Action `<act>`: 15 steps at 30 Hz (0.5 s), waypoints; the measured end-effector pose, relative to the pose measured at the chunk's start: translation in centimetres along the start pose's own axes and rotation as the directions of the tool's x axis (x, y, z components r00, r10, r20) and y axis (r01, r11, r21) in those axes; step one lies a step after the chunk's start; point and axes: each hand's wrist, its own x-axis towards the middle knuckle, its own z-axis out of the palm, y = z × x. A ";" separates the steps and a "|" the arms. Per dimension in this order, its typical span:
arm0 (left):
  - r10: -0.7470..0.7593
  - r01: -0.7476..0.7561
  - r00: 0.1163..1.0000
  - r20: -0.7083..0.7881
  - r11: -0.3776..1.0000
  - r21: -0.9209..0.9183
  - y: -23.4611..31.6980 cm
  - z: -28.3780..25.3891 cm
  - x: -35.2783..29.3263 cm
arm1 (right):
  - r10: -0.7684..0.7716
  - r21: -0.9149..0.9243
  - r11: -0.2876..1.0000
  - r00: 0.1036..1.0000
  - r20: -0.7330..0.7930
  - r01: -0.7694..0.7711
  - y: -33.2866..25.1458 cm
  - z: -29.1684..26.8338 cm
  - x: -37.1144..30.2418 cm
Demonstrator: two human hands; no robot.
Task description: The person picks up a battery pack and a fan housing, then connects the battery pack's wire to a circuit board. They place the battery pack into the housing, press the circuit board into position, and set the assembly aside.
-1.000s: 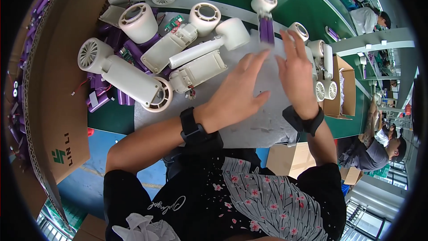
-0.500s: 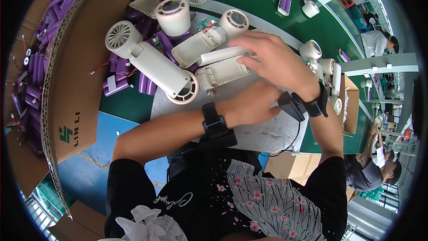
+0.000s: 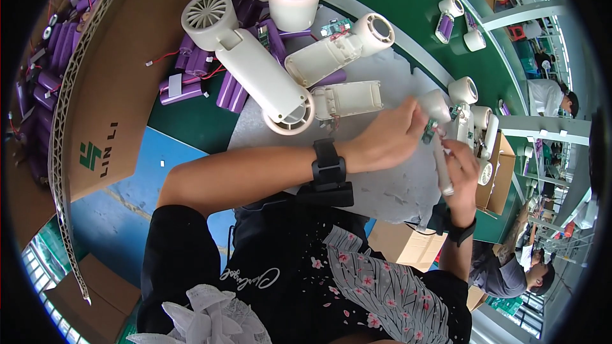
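My right hand grips a white handheld fan by its handle, over the right side of the grey work sheet. Its round head points away from me and is blurred. A small green circuit board shows at the fan's neck. Beside that board, the fingers of my left hand are pinched together; what lies between them is hidden. Left of my hands lies an open white handle shell. A larger white fan rests across the sheet's left side.
Purple battery packs with wires lie left of the fans, and more fill the tall cardboard box. Another opened fan and an upright fan head stand behind. At right are more fans and a small carton.
My right hand has moved right and nearer me, and the white fan is now raised in it. My left hand has come up to the fan's neck. The camera view has shifted.
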 end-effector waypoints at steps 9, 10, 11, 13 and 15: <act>0.327 -0.343 0.939 0.103 0.884 0.318 -2.7 0.1 0.1 | 0.066 0.218 0.972 0.992 0.109 -0.089 -2.4 -1.6 1.6; 0.326 -0.337 0.941 0.091 0.884 0.323 -2.5 0.1 0.1 | 0.054 0.225 0.971 0.992 0.111 -0.078 -2.8 -2.4 2.6; 0.300 -0.321 0.947 0.115 0.876 0.361 -2.4 0.0 0.1 | 0.081 0.229 0.969 0.996 0.043 -0.089 -3.3 -3.2 4.0; 0.244 -0.289 0.957 0.157 0.853 0.435 -1.9 -0.2 0.1 | 0.093 0.240 0.967 0.995 -0.024 -0.084 -4.9 -4.4 6.8; 0.446 -0.436 0.893 0.064 0.821 0.369 -3.7 0.5 0.8 | -0.119 0.281 0.956 0.989 0.092 0.089 -7.3 -4.2 10.1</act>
